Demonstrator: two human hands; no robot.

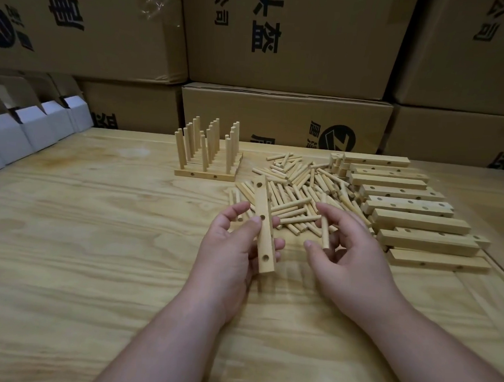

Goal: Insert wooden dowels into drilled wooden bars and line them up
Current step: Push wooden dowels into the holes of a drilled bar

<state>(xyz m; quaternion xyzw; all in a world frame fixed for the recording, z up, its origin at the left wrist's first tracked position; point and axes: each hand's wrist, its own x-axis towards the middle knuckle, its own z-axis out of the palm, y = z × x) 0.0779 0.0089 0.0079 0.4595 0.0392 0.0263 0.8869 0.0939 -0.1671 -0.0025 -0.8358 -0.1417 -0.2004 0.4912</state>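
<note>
a far row of pale finished bars (204, 174) with upright pegs stood lined up on the light pine worktop (94, 240), while the left hand (229, 245) gripped an unfilled three-hole wooden bar (264, 230), the right hand (347, 252) pinched one short round dowel (325, 233), and many loose dowels (298, 187) and drilled bars (406, 206) waited right.

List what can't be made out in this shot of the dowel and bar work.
- Head view: the rear bars in the finished row are hidden by the dowels standing in front, so their count is unclear.
- The dowel is partly covered by the right hand.
- The underside of the bar is hidden by the left hand.
- The cardboard boxes are cut off by the top edge.
</note>
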